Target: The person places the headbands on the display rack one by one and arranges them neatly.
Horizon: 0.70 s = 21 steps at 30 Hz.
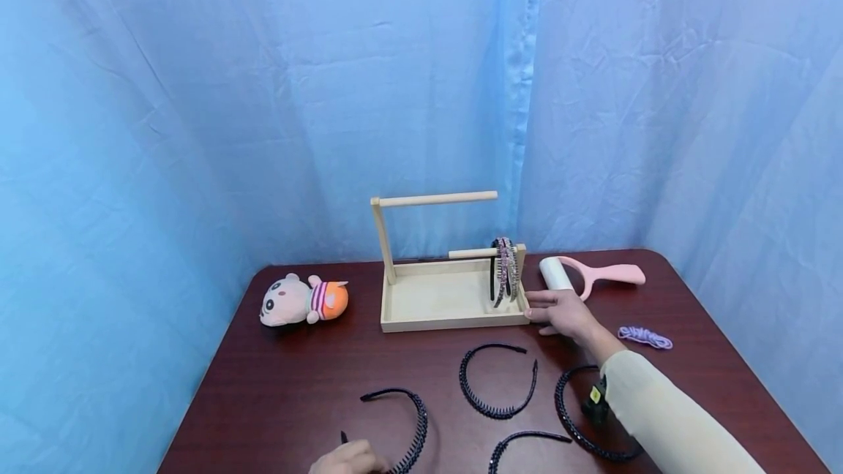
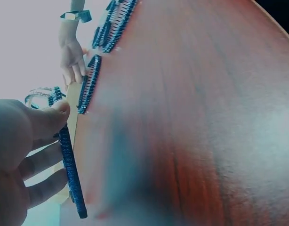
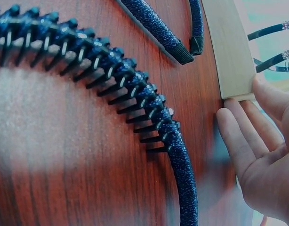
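My left hand (image 1: 350,458), at the bottom edge of the head view, pinches a toothed black headband (image 1: 418,426) between thumb and fingers. In the left wrist view this headband (image 2: 71,172) is seen edge-on, one end pointing down. My right hand (image 1: 563,315) reaches forward to the front right corner of a wooden rack (image 1: 454,325), its fingers fairly straight against the tray wall. Sparkly pink and silver headbands (image 1: 506,269) hang on the rack's lower bar, near its right post. The upper bar (image 1: 435,200) carries nothing.
Black headbands lie on the table: one in the middle (image 1: 494,412), one at the front (image 1: 527,436), one under my right forearm (image 1: 566,415). A plush toy (image 1: 303,301) lies left of the rack. A pink-handled roller (image 1: 612,274) and purple cord (image 1: 645,337) lie right.
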{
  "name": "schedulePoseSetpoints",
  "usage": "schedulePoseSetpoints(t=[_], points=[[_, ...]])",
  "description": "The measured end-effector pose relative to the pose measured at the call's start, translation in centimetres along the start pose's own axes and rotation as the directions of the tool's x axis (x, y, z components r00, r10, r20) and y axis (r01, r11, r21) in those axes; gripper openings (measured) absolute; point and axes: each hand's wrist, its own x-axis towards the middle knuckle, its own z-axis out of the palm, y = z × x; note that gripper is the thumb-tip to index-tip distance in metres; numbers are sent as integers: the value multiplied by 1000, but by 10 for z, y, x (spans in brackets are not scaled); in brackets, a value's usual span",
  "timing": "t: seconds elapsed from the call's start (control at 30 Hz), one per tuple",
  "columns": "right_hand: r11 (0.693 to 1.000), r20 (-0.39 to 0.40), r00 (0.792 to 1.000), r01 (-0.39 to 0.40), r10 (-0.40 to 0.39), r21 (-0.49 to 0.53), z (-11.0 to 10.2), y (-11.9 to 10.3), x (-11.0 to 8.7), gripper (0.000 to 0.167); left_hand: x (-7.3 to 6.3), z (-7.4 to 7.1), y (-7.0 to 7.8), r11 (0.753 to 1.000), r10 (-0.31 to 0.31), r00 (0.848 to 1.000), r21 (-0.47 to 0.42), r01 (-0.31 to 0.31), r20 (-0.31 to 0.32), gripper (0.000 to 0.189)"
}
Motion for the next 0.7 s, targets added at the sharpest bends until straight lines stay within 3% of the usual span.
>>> schedulePoseSetpoints(t=[0.03,0.07,0.13,0.33,0.53,0.63,0.7], points=[[1000,0,1000,1,-1,0,0,0,0,51,0,-2,6,994,-110,994,-11,110,-3,31],[1000,-1,1000,3,-3,0,0,1,0,51,2,-3,10,985,-173,985,-4,173,5,30],[1000,1,1000,7,-7,0,1,2,0,50,6,-7,14,974,-228,973,-2,228,24,27],[1000,-12,1000,12,-12,0,1,2,0,49,26,-14,16,959,-283,959,-20,283,24,25],[1000,-4,1000,12,-12,-1,2,2,1,49,51,-12,24,902,-418,908,-127,413,-9,24],[1000,-7,1000,6,-6,-5,2,0,0,50,66,-13,27,881,-457,889,-157,446,-36,22],[1000,-10,1000,0,-1,-10,1,-2,0,51,78,-15,28,871,-465,884,-201,447,-51,21]])
